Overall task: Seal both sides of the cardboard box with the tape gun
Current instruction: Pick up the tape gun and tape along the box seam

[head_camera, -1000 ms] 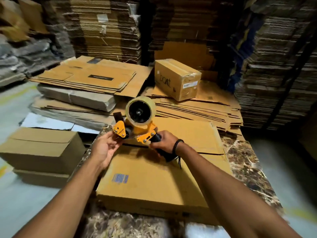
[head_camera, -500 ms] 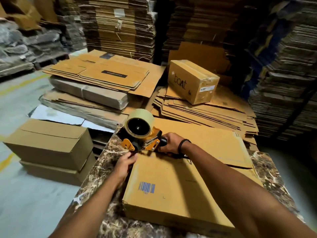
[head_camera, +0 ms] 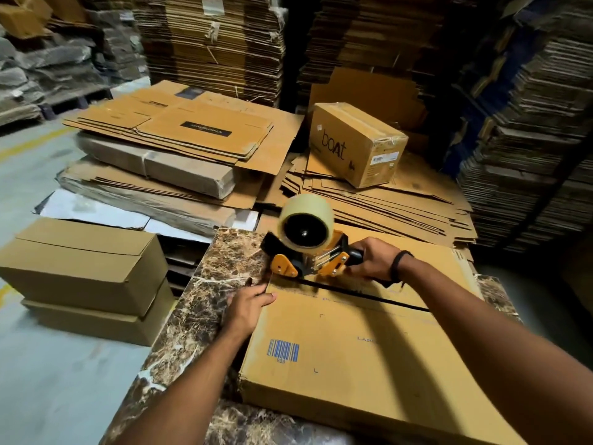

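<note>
Flattened cardboard stacks (head_camera: pixel 211 43) are filling the whole background, with more flat sheets piled just beyond your table. The marble table (head_camera: pixel 205 303) is carrying the cardboard box (head_camera: pixel 369 364), which is lying flat and wide on it, top flaps closed and meeting at a dark seam (head_camera: pixel 369 295) that is running left to right across the far half. Two closed boxes (head_camera: pixel 80 268) are sitting stacked on the floor to your left, well apart from the table. A smaller box marked "boat" (head_camera: pixel 356 146) is resting tilted on the flat sheets behind. The tape gun (head_camera: pixel 308 248) is sitting on the box top at the left end of the seam, its clear tape roll (head_camera: pixel 305 221) standing up and its orange front end hanging at the box's left edge. Your right hand (head_camera: pixel 375 260) is wrapping its fingers around the gun's black handle. Your left hand (head_camera: pixel 248 305) is lying fairly flat against the box's left edge just below the seam end, fingers straight, thumb on the top face. A blue barcode (head_camera: pixel 283 350) is showing near the box's front-left corner.
</note>
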`<state>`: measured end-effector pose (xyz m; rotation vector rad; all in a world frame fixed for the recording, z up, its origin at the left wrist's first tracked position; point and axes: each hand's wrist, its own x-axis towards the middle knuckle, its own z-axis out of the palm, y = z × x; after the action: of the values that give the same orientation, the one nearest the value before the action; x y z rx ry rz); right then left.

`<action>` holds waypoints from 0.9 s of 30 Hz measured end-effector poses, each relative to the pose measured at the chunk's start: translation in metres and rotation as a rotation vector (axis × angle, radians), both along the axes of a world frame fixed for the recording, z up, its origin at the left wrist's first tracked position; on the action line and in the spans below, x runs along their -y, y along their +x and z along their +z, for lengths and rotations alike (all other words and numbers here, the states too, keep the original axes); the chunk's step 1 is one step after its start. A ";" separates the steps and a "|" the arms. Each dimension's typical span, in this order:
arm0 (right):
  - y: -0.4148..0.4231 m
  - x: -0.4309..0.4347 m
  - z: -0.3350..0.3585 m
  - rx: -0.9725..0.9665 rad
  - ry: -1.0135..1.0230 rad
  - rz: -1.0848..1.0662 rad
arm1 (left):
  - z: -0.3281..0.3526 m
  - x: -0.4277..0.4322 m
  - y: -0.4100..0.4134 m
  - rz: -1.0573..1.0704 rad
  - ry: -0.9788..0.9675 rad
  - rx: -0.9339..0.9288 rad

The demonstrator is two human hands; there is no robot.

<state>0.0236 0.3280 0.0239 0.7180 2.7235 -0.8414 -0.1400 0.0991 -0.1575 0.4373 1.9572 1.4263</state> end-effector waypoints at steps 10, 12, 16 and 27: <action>0.080 -0.009 -0.041 0.022 -0.011 -0.183 | 0.074 0.003 0.028 -0.085 0.253 0.013; 0.079 -0.008 -0.042 0.024 -0.010 -0.195 | 0.065 0.003 0.022 -0.133 0.285 0.056; 0.077 -0.009 -0.042 0.035 -0.015 -0.219 | 0.056 0.011 0.025 -0.136 0.201 0.069; 0.078 -0.007 -0.036 0.018 -0.059 -0.232 | 0.090 -0.020 0.039 -0.496 -0.329 -0.937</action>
<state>0.1014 0.3350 -0.0121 1.0380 2.6215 -0.9542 -0.1007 0.1190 -0.0672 1.5024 2.4510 0.5718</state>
